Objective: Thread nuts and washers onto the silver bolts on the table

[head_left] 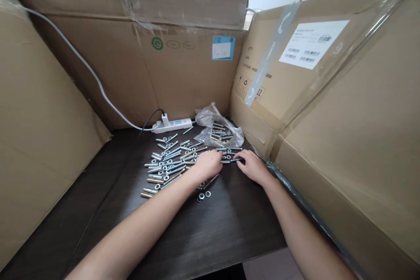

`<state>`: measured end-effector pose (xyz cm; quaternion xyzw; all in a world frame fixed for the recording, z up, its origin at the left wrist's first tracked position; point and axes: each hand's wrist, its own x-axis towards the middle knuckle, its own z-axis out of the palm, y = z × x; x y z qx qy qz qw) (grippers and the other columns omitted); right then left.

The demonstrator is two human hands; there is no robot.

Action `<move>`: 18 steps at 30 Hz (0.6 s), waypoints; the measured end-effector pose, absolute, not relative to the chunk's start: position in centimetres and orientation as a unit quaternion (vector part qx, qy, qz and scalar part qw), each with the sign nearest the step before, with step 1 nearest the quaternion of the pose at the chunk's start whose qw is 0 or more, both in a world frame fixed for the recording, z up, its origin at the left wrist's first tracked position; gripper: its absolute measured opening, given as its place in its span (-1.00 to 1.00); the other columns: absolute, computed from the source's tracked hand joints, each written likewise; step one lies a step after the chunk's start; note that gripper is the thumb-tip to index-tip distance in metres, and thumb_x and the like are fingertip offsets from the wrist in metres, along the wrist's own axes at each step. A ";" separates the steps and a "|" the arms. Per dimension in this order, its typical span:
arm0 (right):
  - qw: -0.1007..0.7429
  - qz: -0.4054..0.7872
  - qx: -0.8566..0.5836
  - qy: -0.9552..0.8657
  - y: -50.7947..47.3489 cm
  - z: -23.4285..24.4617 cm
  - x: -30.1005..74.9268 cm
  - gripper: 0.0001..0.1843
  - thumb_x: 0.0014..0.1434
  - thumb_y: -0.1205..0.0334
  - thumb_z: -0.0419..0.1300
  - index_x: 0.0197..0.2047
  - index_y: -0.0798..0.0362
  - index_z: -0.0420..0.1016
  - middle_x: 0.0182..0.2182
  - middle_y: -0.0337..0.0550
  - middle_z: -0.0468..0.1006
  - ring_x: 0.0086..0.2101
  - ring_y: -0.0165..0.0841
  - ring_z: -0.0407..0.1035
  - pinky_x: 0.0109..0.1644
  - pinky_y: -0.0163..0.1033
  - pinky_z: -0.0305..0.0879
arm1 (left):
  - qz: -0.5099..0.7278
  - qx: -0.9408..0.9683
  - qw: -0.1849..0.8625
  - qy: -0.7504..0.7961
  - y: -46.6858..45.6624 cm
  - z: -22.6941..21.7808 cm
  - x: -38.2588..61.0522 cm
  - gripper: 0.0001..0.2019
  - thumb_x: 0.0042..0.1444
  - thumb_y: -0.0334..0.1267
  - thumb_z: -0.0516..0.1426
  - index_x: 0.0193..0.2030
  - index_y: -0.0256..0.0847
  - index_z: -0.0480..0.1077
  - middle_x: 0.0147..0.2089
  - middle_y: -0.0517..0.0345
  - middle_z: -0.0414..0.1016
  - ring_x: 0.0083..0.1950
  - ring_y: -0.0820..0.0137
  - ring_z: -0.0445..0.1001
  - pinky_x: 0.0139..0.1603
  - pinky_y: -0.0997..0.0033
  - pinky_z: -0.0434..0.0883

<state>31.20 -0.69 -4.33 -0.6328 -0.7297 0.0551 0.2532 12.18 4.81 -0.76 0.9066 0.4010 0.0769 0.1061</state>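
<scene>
My left hand (210, 163) is curled, fingertips down, among metal hardware on the dark table. What its fingers hold, if anything, is hidden. Just to the right, my right hand (252, 165) has thumb and forefinger closed around a thin bolt (235, 160) lying low over the tabletop. Between the hands are a few washers (228, 157) and a short metal sleeve (225, 162). Left of my left hand, many silvery and brassy bolts (172, 155), sleeves (155, 180) and nuts (157, 187) lie in loose rows. Two loose washers (208, 194) sit nearer to me, below my left wrist.
A clear plastic bag (234, 141) with more bolts lies open behind my hands. A white power strip (177, 125) with a plug and cables sits at the back. Large cardboard boxes (183, 74) wall the dark table (210, 236) at the back, left and right.
</scene>
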 end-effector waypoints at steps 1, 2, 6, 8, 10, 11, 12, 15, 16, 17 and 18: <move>0.259 0.053 -0.630 -0.730 -0.6 -4.4 31.2 -0.80 0.09 0.38 0.11 -0.23 0.02 0.50 -0.26 -0.14 0.49 -0.19 -0.31 0.30 -0.06 -0.23 0.21 | 0.072 0.908 0.095 0.401 4.7 -0.7 12.2 -0.85 0.07 -0.32 0.05 -0.22 -0.24 0.38 -0.21 -0.08 0.46 -0.15 0.16 0.47 -0.12 0.22 0.37; 0.265 0.050 -0.626 -0.732 -0.6 -4.4 31.1 -0.80 0.10 0.37 0.11 -0.22 0.02 0.51 -0.26 -0.15 0.49 -0.19 -0.30 0.30 -0.06 -0.22 0.22 | 0.068 0.910 0.083 0.401 4.6 -0.6 12.3 -0.83 0.08 -0.32 0.04 -0.19 -0.26 0.37 -0.19 -0.09 0.45 -0.14 0.15 0.47 -0.13 0.21 0.38; 0.277 0.038 -0.617 -0.736 -0.4 -4.5 31.1 -0.80 0.09 0.37 0.14 -0.23 0.00 0.54 -0.27 -0.16 0.50 -0.18 -0.28 0.28 -0.06 -0.20 0.23 | 0.066 0.924 0.038 0.375 3.0 -0.7 13.1 -0.76 0.16 -0.37 -0.05 -0.06 -0.30 0.30 -0.12 -0.12 0.41 -0.11 0.16 0.46 -0.12 0.18 0.39; 0.279 0.036 -0.617 -0.735 -0.3 -4.6 31.2 -0.81 0.08 0.36 0.17 -0.24 -0.01 0.55 -0.28 -0.15 0.50 -0.18 -0.27 0.27 -0.06 -0.20 0.23 | 0.057 0.937 0.028 0.344 1.9 -0.8 13.7 -0.74 0.17 -0.39 -0.07 -0.02 -0.29 0.28 -0.13 -0.08 0.41 -0.13 0.20 0.47 -0.15 0.22 0.41; 0.280 0.038 -0.620 -0.732 -0.1 -4.7 31.3 -0.83 0.09 0.34 0.17 -0.24 0.00 0.56 -0.30 -0.15 0.50 -0.19 -0.27 0.27 -0.06 -0.21 0.23 | 0.043 0.949 0.021 0.311 1.0 -1.0 14.2 -0.75 0.15 -0.40 -0.04 -0.04 -0.29 0.29 -0.15 -0.07 0.42 -0.16 0.22 0.48 -0.18 0.25 0.42; 0.280 0.039 -0.621 -0.731 -0.1 -4.8 31.4 -0.83 0.10 0.33 0.17 -0.24 0.00 0.56 -0.30 -0.14 0.50 -0.19 -0.28 0.27 -0.07 -0.21 0.23 | 0.037 0.954 0.019 0.298 0.8 -1.1 14.4 -0.77 0.13 -0.40 -0.02 -0.07 -0.31 0.31 -0.16 -0.07 0.43 -0.16 0.22 0.48 -0.19 0.25 0.43; 0.281 0.041 -0.622 -0.730 -0.1 -4.8 31.4 -0.83 0.10 0.33 0.17 -0.25 0.00 0.56 -0.30 -0.14 0.50 -0.19 -0.28 0.27 -0.07 -0.21 0.23 | 0.032 0.957 0.016 0.289 0.6 -1.2 14.6 -0.78 0.13 -0.41 -0.01 -0.08 -0.32 0.32 -0.17 -0.07 0.43 -0.16 0.21 0.48 -0.19 0.25 0.43; 0.283 0.043 -0.618 -0.732 -0.1 -4.6 31.6 -0.82 0.10 0.33 0.17 -0.25 -0.01 0.56 -0.29 -0.14 0.49 -0.19 -0.29 0.26 -0.07 -0.20 0.22 | 0.028 0.959 0.006 0.282 1.0 -1.5 14.8 -0.77 0.15 -0.43 -0.04 -0.08 -0.36 0.31 -0.17 -0.10 0.43 -0.16 0.20 0.48 -0.20 0.22 0.44; 0.284 0.044 -0.617 -0.733 -0.1 -4.5 31.6 -0.82 0.10 0.34 0.16 -0.24 -0.01 0.56 -0.29 -0.15 0.49 -0.19 -0.29 0.26 -0.06 -0.20 0.22 | 0.029 0.958 0.002 0.284 1.3 -1.5 14.8 -0.76 0.16 -0.44 -0.06 -0.06 -0.37 0.30 -0.17 -0.11 0.43 -0.16 0.20 0.48 -0.20 0.22 0.44; 0.284 0.045 -0.616 -0.733 -0.2 -4.5 31.7 -0.82 0.09 0.35 0.16 -0.24 -0.01 0.56 -0.28 -0.15 0.49 -0.18 -0.29 0.26 -0.06 -0.20 0.21 | 0.030 0.957 0.000 0.288 1.7 -1.5 14.8 -0.75 0.17 -0.45 -0.08 -0.05 -0.38 0.29 -0.16 -0.12 0.43 -0.17 0.20 0.48 -0.21 0.21 0.44; 0.284 0.046 -0.617 -0.733 -0.1 -4.4 31.8 -0.81 0.09 0.35 0.16 -0.24 -0.01 0.56 -0.28 -0.15 0.49 -0.18 -0.28 0.26 -0.05 -0.20 0.21 | 0.030 0.956 -0.003 0.291 2.0 -1.5 14.8 -0.75 0.18 -0.45 -0.09 -0.03 -0.38 0.28 -0.16 -0.12 0.42 -0.17 0.20 0.48 -0.21 0.21 0.44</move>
